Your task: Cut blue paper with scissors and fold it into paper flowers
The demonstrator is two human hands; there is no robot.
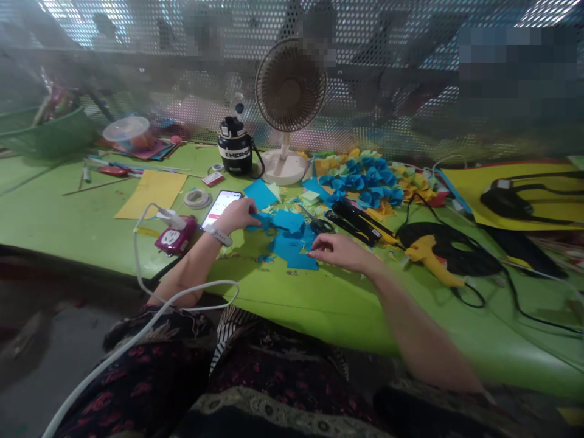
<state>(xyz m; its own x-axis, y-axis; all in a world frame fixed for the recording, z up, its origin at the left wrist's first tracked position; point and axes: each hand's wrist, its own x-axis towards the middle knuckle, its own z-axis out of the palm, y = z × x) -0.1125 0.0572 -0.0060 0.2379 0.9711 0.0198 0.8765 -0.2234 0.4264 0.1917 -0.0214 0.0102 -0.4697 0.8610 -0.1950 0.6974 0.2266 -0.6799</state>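
Note:
Beside a lit phone point(223, 204), my left hand point(238, 215) has its fingers closed on a small piece of blue paper point(261, 221). A watch with a light band point(218, 235) is on that wrist. To the right, my right hand point(338, 250) is curled with thumb and fingers drawn together. Its fingertips are at the edge of a blue paper square point(302, 262); whether they grip it is hidden. More blue paper squares point(289, 221) overlap between the hands. Black-handled scissors point(320, 226) lie just beyond my right hand.
Blue paper flowers point(365, 179) are heaped at the back, near a fan point(290, 85) and a black bottle point(234, 149). A stapler point(356, 220) and a yellow glue gun point(431, 258) lie on the right. On the left are a purple power adapter point(176, 238), its white cable and yellow paper point(152, 193).

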